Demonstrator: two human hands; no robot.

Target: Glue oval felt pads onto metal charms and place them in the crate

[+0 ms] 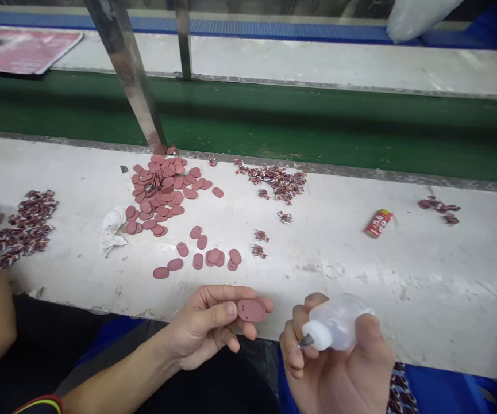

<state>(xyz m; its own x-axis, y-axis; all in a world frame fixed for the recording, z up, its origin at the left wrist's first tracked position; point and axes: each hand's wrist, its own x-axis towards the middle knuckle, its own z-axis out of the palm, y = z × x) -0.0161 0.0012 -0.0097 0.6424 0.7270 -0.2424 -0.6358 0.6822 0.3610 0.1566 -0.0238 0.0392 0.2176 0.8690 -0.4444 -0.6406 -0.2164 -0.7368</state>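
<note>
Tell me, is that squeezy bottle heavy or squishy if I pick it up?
The plastic squeeze bottle in the right hand probably feels light, since its cloudy walls look thin and little filling shows through. It is likely soft enough to dent when squeezed. Its rounded body might roll if laid down.

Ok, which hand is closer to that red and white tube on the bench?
Right hand is nearer, below and slightly left of the red and white tube; the left hand is farther, well to its left.
</note>
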